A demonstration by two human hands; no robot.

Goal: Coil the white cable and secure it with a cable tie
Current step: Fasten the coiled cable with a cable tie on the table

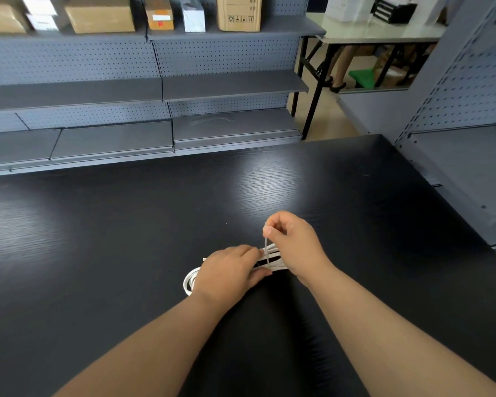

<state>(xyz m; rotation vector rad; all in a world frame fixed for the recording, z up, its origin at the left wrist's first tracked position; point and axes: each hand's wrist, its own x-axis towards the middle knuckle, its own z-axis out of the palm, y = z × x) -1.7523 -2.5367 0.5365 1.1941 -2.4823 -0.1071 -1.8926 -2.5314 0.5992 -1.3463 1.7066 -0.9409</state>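
My left hand (pixel 229 275) and right hand (pixel 294 243) are both bare: no gloves, rings or watch visible. My forearms are uncovered to the frame's lower edge; no sleeve shows. Fingernails appear short, though blur limits certainty.

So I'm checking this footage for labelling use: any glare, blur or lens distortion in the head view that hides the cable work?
Head view: a bright glare patch sits on the black table, beyond the hands; shelves bow from wide-angle distortion; the cable tie pinched by the right hand looks thin and slightly soft; the left hand covers much of the white cable.
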